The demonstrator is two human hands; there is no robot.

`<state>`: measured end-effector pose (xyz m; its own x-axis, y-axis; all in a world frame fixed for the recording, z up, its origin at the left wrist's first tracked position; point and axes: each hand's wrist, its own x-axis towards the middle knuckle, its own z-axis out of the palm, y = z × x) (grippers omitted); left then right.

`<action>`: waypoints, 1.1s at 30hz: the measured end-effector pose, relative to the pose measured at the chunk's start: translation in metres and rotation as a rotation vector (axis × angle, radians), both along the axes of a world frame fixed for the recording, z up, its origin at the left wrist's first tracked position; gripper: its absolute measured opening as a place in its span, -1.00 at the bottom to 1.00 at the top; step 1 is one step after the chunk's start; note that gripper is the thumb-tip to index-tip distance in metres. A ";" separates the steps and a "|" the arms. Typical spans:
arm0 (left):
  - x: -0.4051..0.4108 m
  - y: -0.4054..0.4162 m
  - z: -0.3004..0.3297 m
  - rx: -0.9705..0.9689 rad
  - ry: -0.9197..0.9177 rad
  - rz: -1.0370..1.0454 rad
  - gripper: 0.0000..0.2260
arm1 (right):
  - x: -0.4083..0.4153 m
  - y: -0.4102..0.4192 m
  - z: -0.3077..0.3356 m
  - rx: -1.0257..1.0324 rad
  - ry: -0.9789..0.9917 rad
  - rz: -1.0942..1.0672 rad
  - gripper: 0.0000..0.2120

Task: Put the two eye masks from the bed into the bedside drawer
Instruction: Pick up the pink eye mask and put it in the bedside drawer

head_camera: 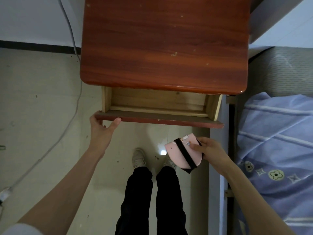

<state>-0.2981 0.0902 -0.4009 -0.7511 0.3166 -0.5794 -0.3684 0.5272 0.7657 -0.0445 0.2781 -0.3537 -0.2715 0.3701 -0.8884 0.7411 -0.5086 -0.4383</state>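
My right hand (210, 150) holds a pink eye mask (176, 154) with a black strap, folded, below the drawer's right part and above the floor. Under it a dark edge shows, which may be a second mask; I cannot tell. The bedside drawer (157, 104) is pulled open, its pale wooden inside bare. My left hand (101, 128) grips the left end of the drawer's red-brown front, thumb on top.
The red-brown bedside table top (164, 43) overhangs the drawer's back. The bed with a blue patterned cover (277, 139) lies along the right. A white cable (74, 92) runs over the tiled floor on the left. My legs and white shoes (138, 157) stand below the drawer.
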 end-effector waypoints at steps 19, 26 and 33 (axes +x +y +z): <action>-0.001 -0.005 -0.014 0.014 -0.027 0.008 -0.36 | -0.196 -0.020 -0.010 -0.044 0.150 -0.608 -0.77; 0.000 -0.006 -0.013 0.018 -0.026 -0.022 -0.36 | -0.225 -0.018 -0.047 0.053 0.016 -0.332 -0.77; -0.014 -0.004 0.004 -0.224 0.032 -0.221 -0.27 | -0.206 -0.027 -0.027 0.474 -0.095 0.264 -0.77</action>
